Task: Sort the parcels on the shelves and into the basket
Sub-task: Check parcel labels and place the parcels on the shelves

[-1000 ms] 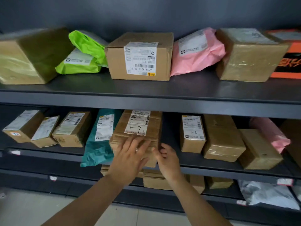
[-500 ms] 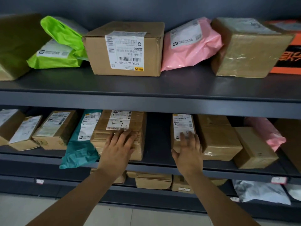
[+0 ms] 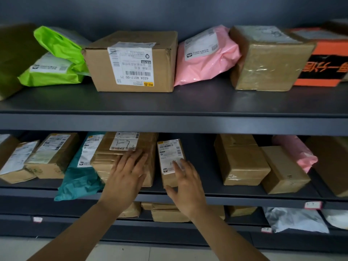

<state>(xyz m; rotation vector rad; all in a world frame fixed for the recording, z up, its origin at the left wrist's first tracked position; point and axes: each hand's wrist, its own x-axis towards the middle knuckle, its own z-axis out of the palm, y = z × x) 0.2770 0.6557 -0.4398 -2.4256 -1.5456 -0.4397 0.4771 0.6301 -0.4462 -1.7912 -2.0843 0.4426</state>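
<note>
On the middle shelf (image 3: 207, 199) lies a brown paper parcel marked 1-7 (image 3: 120, 159). My left hand (image 3: 128, 176) rests flat on its top with straight fingers. Right beside it stands a small brown box with a white label (image 3: 170, 157). The fingers of my right hand (image 3: 186, 183) lie on that label, and the thumb sits at the box's front edge. A gap on the shelf separates this small box from a taped brown box (image 3: 241, 161) further right.
A teal bag (image 3: 79, 178) and several labelled boxes lie left of the 1-7 parcel. The top shelf (image 3: 169, 121) holds a green bag (image 3: 56, 59), a cardboard box (image 3: 131, 63), a pink bag (image 3: 205, 55) and a taped box (image 3: 267, 66). More parcels fill the bottom shelf (image 3: 165, 213).
My right hand has slid the small labelled box leftward, away from the taped boxes, up against the 1-7 parcel. My left hand stays on that parcel.
</note>
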